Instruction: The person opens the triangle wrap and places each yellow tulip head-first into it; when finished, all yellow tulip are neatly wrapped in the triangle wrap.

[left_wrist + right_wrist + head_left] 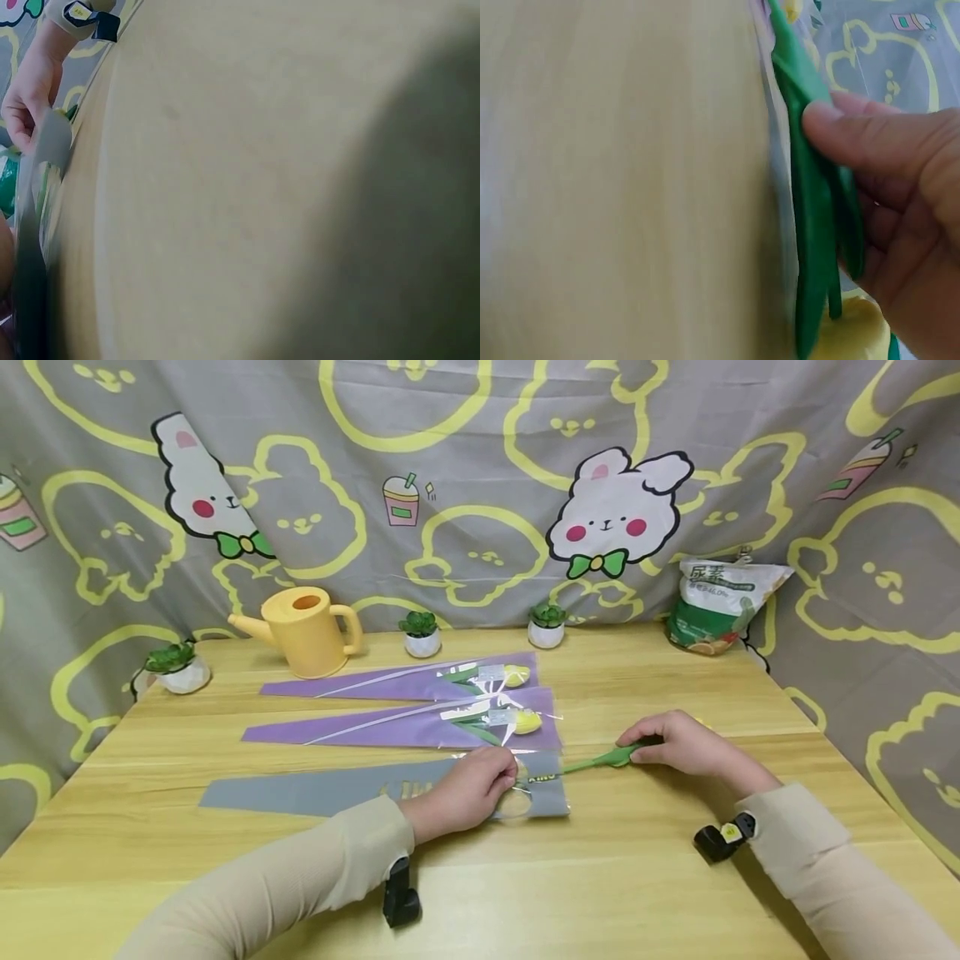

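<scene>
My right hand [678, 745] pinches the green leafy stem [810, 202] of an artificial yellow tulip. Its yellow head [851, 334] shows below the fingers in the right wrist view; in the head view it is mostly hidden behind the hand. The stem's thin end reaches left into the mouth of a grey flower sleeve [300, 785] lying on the table. At that mouth my left hand [467, 789] pinches the sleeve's clear upper film and raises it. Behind lie two purple sleeves [367, 721], each holding a yellow tulip [527, 722].
Along the back of the wooden table [600, 877] stand a yellow watering can [307, 635], small potted succulents [422, 635] and a white-and-green bag [720, 606]. A patterned curtain [480, 460] hangs behind and beside the table.
</scene>
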`<action>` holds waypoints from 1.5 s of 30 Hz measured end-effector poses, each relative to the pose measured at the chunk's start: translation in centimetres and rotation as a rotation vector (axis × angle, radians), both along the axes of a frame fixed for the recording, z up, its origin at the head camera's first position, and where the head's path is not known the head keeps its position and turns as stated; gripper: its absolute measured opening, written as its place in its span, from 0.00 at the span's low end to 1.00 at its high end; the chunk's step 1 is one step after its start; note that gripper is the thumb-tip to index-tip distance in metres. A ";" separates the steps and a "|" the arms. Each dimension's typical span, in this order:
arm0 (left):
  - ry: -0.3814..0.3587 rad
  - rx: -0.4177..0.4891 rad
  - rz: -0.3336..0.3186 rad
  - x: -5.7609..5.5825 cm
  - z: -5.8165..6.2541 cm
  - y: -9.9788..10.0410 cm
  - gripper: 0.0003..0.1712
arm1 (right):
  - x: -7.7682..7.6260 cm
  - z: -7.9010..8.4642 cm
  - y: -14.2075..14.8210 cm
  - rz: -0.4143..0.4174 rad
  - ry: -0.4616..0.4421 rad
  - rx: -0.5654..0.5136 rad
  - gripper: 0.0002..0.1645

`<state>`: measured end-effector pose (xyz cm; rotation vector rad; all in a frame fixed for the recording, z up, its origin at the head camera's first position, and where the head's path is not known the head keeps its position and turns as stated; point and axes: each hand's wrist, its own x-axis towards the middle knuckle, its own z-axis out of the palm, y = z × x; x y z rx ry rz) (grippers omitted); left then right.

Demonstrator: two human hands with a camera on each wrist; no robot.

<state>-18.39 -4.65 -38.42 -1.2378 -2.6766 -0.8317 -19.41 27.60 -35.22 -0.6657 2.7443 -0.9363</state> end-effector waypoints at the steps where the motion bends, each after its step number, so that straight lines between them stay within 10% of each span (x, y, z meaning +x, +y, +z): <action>1: 0.008 -0.002 -0.002 0.0 0.0 0.0 0.08 | 0.1 0.1 -0.1 0.003 -0.019 -0.006 0.10; 25: -0.076 -0.003 0.065 0.2 0.1 0.0 0.02 | -0.4 0.4 -4.2 0.069 -0.326 -0.206 0.12; 45: -0.065 0.019 0.105 0.7 0.1 0.1 0.02 | -0.1 1.2 -2.5 0.070 -0.332 -0.267 0.13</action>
